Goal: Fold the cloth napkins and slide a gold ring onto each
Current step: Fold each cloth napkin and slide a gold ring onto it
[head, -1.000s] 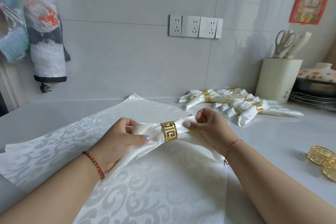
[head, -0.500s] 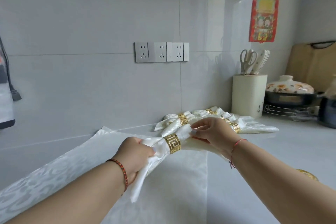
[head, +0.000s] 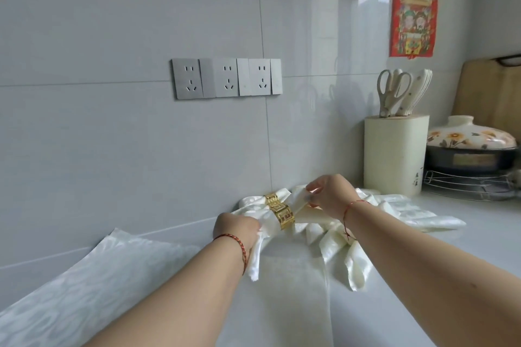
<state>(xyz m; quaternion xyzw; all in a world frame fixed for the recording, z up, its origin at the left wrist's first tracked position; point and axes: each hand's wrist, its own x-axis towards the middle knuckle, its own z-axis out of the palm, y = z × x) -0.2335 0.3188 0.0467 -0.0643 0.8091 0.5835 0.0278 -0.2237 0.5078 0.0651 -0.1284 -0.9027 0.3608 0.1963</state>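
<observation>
Two hands carry one ringed napkin [head: 277, 220] over the counter [head: 423, 262], farther back than a second ago; then it hung above the flat cloth [head: 84, 284], now it sits against the pile [head: 394, 211] of finished napkins near the back wall. View has swung up and right since then: cloth now lies at the counter's near left, spare rings out of view.

Left hand [head: 238, 229]: fingers curled, gripping the napkin's lower end; a tail of fabric hangs below the fist. Red cord on the wrist.
Right hand [head: 331, 196]: thumb and fingers pinching the napkin's upper end, above the pile. Red cord on this wrist too.
Gold ring [head: 283, 215] is around the middle of the held napkin, between the hands. Second ring [head: 270, 199] just behind it, touching or nearly, on a napkin of the pile; cannot tell which.
Pile spreads right from the hands toward the counter's back right; loose ends trail toward the near edge.

Containers, back right:
- Cream holder [head: 393, 155], upright by the wall, just behind the pile. Holds scissors [head: 393, 90] and pale-handled tools [head: 420, 90], handles up.
- Dark pot [head: 468, 159] with flowered lid [head: 470, 135], on a wire rack [head: 468, 183], right of the holder. Contents hidden.
- Wooden board [head: 490, 93] leans behind the pot.

Wall: three sockets [head: 227, 78]; red poster [head: 413, 5] top right.
</observation>
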